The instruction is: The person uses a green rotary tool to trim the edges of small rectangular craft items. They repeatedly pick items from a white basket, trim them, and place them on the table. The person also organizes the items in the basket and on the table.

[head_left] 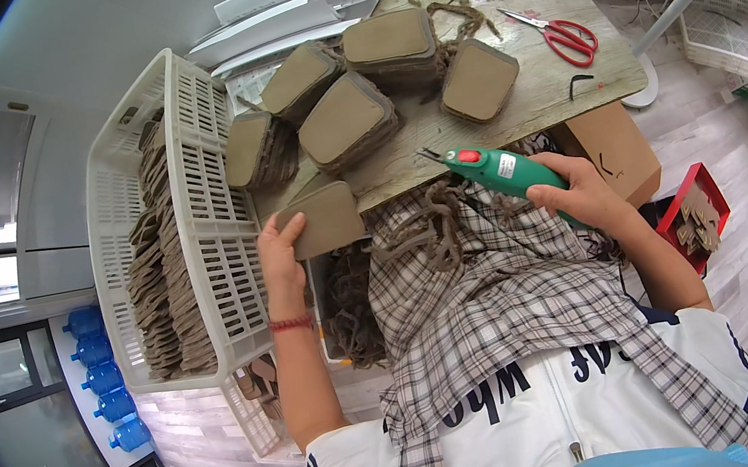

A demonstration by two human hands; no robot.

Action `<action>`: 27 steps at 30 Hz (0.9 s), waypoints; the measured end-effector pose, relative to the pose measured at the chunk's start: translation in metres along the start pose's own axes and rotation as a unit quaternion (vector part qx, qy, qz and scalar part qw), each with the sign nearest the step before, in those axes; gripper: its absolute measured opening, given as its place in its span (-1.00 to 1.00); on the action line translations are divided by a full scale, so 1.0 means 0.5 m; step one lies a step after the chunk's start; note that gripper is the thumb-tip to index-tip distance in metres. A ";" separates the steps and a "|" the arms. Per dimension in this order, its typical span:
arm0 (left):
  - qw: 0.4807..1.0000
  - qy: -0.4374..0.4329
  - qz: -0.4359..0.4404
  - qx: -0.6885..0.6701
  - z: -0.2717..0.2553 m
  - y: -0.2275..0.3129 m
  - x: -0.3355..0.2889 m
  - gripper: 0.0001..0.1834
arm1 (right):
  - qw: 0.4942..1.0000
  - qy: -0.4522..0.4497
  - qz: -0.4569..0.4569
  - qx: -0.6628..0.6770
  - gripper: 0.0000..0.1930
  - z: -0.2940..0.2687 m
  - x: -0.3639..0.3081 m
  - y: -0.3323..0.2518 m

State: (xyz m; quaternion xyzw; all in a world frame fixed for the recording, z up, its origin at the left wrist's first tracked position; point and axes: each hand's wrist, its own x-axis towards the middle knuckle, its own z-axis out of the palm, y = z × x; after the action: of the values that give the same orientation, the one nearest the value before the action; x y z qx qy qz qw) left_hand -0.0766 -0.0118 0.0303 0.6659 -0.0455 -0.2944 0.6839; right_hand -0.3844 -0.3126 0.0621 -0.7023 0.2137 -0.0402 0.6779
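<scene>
Bottles (104,377), big and blue, stand in a column by the wall at far left. Next comes a tall white lattice crate (207,152) with brown flat pieces (174,247) packed in long rows inside it. Just beside its right wall is my left hand (278,250), a red bracelet (291,323) round the wrist. I have it closed on the left end of a tan pad (329,221), flat and round-cornered, my thumb lying on its face; my other fingers are mostly hidden. The pad is at the near edge of the wooden table (587,89), but I can't tell whether it touches the wood. Beyond it on the table sit five stacks of similar pads (348,119), close together, with white paper sheets (298,14) behind them. Dark fibrous strips (441,222) lie tangled over my checked apron (474,301). To the right of those, my right hand (579,189) is wrapped round the body of a green power tool (512,173) with a red switch; its narrow tip points left, apart from the pad. Farther right on the table lie red-handled scissors (572,42) and a bent black piece (579,83). Under the table's right side is a cardboard box (618,153), and past it a red tray (719,215) holds tan scraps (697,224).
</scene>
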 end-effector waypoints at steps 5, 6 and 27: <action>0.883 0.171 0.154 0.410 -0.055 -0.060 0.070 -0.49 | 1.000 0.024 -0.007 -0.009 -0.56 0.001 -0.006 0.032; 0.795 0.198 0.256 0.514 -0.032 -0.056 0.061 -0.48 | 0.999 0.033 -0.004 -0.009 -0.56 0.000 -0.011 0.039; 0.793 0.036 0.347 0.499 0.189 0.085 0.110 -0.54 | 0.996 0.084 -0.025 -0.005 -0.59 0.025 -0.018 0.050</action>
State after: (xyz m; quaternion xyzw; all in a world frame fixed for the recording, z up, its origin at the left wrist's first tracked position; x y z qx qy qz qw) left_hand -0.0597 -0.1237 0.0623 0.8644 -0.3895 0.0512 0.3137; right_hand -0.3945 -0.2975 0.0390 -0.7047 0.2524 -0.1145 0.6531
